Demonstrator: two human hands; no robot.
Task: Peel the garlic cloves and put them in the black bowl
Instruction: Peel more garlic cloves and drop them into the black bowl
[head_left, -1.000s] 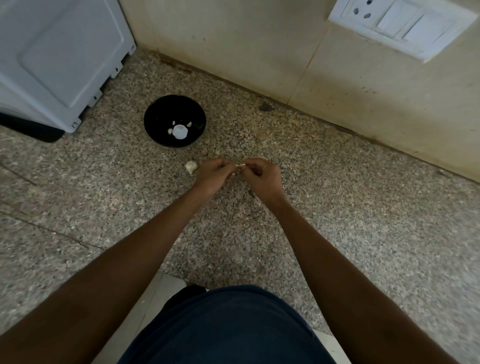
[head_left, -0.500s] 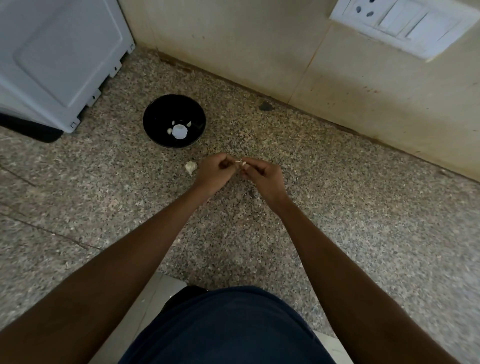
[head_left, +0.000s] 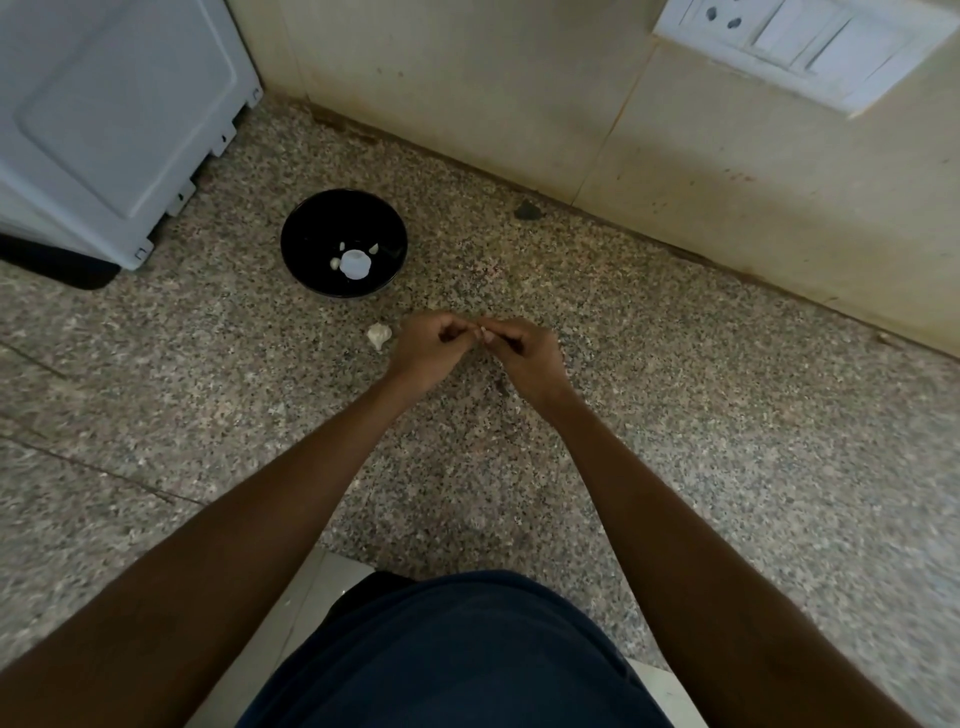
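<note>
Here, my left hand (head_left: 428, 345) and right hand (head_left: 519, 348) meet, fingertips curled, pinching a small clove (head_left: 482, 330) between them; bowl (head_left: 311, 228) beyond, well apart.

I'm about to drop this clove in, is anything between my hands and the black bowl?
Nothing visible blocks the way. The garlic clove is pinched between both hands, and only bare counter lies between it and the black bowl.

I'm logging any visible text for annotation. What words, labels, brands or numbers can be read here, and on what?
None can be read.
White appliance: no label shows.
Switch plate: no markings legible.
Black bowl: no print shows.
</note>
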